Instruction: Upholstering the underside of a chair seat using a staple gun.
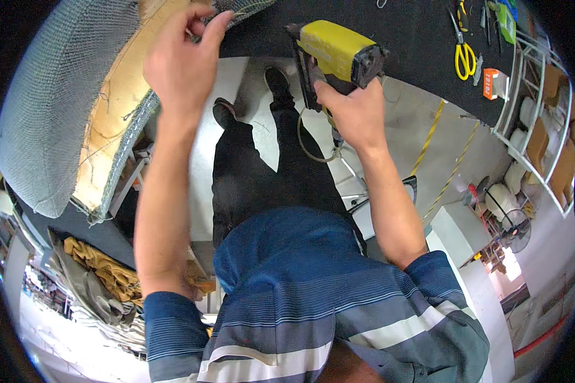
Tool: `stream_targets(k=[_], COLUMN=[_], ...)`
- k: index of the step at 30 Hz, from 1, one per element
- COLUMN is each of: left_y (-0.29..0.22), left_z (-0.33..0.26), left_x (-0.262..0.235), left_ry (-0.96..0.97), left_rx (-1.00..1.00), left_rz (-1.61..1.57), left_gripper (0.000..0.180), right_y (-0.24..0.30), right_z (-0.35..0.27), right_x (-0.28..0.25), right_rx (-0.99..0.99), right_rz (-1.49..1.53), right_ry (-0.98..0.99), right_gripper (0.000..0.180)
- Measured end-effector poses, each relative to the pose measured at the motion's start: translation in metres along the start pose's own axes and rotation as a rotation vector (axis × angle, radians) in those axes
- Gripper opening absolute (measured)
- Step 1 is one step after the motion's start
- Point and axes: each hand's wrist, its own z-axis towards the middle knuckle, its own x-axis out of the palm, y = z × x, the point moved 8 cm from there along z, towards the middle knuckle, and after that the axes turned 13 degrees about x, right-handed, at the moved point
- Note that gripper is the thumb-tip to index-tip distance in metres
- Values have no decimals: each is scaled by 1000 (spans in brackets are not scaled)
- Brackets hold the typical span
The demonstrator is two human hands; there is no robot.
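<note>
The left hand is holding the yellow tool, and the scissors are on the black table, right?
Not quite: the head view shows the right hand holding the yellow tool, not the left hand. The scissors are on the black table.

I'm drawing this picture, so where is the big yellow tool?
In the head view, the yellow power tool is near the top, right of centre, gripped in the right hand, with the yellow-handled scissors farther right on the black tabletop.

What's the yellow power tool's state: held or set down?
Held: the right hand grasps the yellow power tool. Can't tell whether it touches the black tabletop.
</note>
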Motion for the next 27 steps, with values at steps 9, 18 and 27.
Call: stream_targets(k=[9,18,27], left_y=[11,28,34], left_z=[40,42,43], left_x=[28,35,41], left_ry=[376,409,438], left_rx=[11,-74,32], left_rz=[47,-17,67], left_gripper=[27,27,31], right_y=[-7,1,13], right_z=[9,10,15], right_x=[23,38,51], right_rx=[-37,-42,-79], right_rz=[15,100,102], right_ry=[32,13,24], right_gripper=[27,28,29])
